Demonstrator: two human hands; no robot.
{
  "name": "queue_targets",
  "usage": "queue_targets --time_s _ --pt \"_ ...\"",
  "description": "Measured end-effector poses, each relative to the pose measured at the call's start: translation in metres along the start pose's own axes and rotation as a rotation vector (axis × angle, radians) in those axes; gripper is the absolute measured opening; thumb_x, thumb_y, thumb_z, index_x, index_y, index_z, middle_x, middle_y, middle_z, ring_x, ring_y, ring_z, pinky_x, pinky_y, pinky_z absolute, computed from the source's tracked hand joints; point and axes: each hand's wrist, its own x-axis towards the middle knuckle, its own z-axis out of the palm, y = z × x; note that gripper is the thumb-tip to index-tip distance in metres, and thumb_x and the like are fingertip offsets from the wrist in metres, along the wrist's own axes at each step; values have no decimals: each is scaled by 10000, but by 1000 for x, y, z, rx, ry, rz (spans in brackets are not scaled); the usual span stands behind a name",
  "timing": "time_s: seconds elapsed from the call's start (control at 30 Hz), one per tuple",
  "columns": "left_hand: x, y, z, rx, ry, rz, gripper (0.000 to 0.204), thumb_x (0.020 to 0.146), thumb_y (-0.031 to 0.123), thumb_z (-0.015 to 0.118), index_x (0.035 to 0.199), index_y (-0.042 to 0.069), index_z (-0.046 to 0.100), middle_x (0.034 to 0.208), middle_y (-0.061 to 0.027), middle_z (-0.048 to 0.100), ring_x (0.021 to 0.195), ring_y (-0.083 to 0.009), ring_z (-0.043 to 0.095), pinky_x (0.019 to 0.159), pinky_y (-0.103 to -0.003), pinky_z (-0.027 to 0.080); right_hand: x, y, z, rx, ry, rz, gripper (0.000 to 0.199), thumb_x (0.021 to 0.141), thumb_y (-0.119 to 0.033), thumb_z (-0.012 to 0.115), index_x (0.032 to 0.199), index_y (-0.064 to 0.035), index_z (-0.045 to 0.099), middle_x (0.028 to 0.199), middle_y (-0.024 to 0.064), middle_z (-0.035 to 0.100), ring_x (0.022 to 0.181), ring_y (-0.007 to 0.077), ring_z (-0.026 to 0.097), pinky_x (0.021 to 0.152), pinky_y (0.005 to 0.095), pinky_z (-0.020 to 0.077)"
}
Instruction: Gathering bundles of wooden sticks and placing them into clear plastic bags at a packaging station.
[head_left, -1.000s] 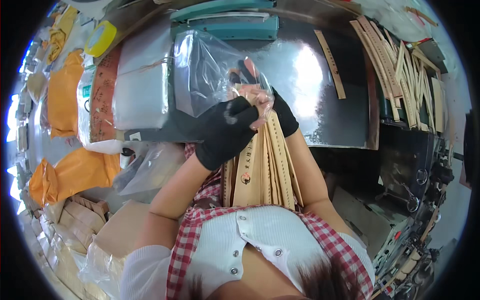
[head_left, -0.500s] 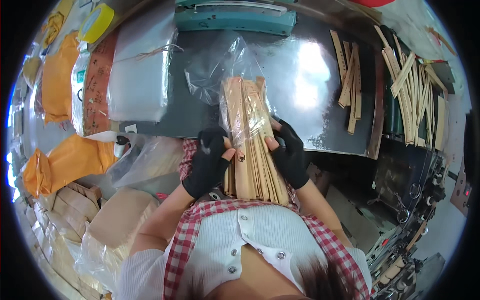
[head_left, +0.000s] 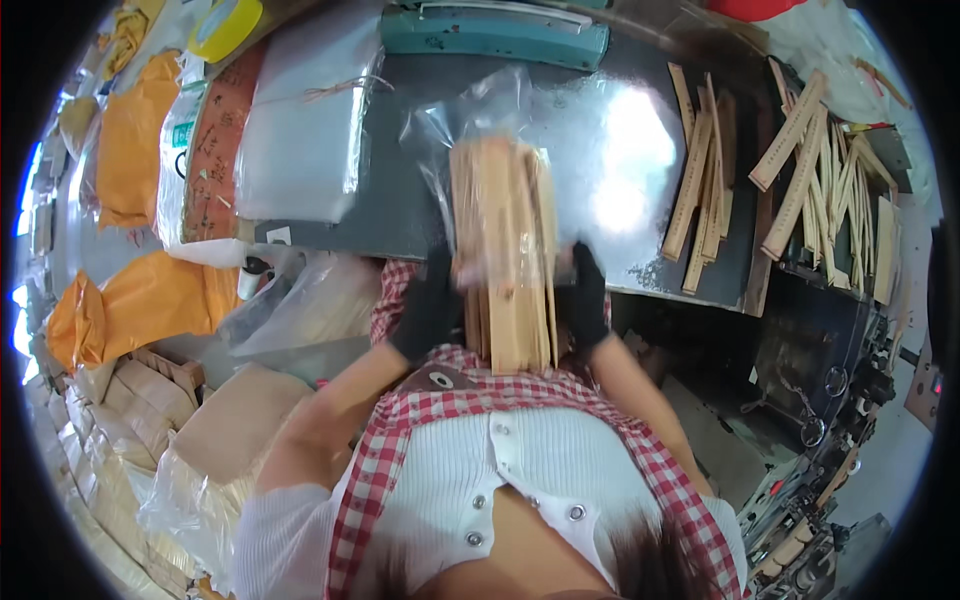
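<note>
A bundle of pale wooden strips [head_left: 508, 335] is occupying the centre, its far part sitting inside a clear plastic bag [head_left: 510, 95], its near end reaching the checked apron [head_left: 440, 410]. The black-gloved left hand [head_left: 432, 310] and right hand [head_left: 585, 300] are grasping the bag from either side, blur obscuring the fingertips. Loose strips [head_left: 700, 190] are lying on the right of the dark table [head_left: 395, 215], stacked clear sheets [head_left: 300, 135] on the left.

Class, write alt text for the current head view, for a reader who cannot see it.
A person's black-gloved left hand and right hand flank a bundle of flat, wood-coloured strips, its upper part inside a clear plastic bag. Loose strips lie on the dark tabletop at right, a clear plastic stack at left.
</note>
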Motion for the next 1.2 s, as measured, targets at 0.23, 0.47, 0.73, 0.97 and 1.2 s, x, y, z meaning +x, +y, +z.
queue_targets --time_s 0.23,0.47,0.73,0.97,1.2 --pt "-32 13 -32 141 -228 135 256 793 168 667 1000 64 557 832 -125 532 746 -255 570 646 -326 463 -68 -58 -30 67 -169 121 215 900 -203 557 936 8 570 636 167 529 577 281 565 528 365 405" --pt "155 138 -136 -6 139 256 224 762 78 622 964 55 529 724 -131 569 693 -326 577 641 -385 461 86 -207 -99 -302 55 -425 283 871 -75 581 1113 69 603 811 100 680 665 152 646 582 289 511" --pt "216 151 -186 102 -335 204 221 807 111 591 1012 29 589 684 -19 556 566 -92 539 513 -261 480 165 -261 -134 -127 -281 -336 218 835 -152 645 902 55 654 707 70 663 569 124 625 518 247 502" --pt "233 298 -243 121 -48 385 111 732 24 552 767 -37 638 646 -72 602 547 -130 595 519 -260 504 171 -359 -207 -80 140 -392 203 850 -149 598 966 15 627 728 61 625 609 153 612 551 299 508" --pt "206 222 -194 298 -396 326 99 792 88 573 835 13 620 671 -41 586 544 -97 576 515 -253 488 162 -297 -182 -602 -319 -352 272 850 -124 634 1094 -4 614 697 22 618 539 105 576 479 263 475"
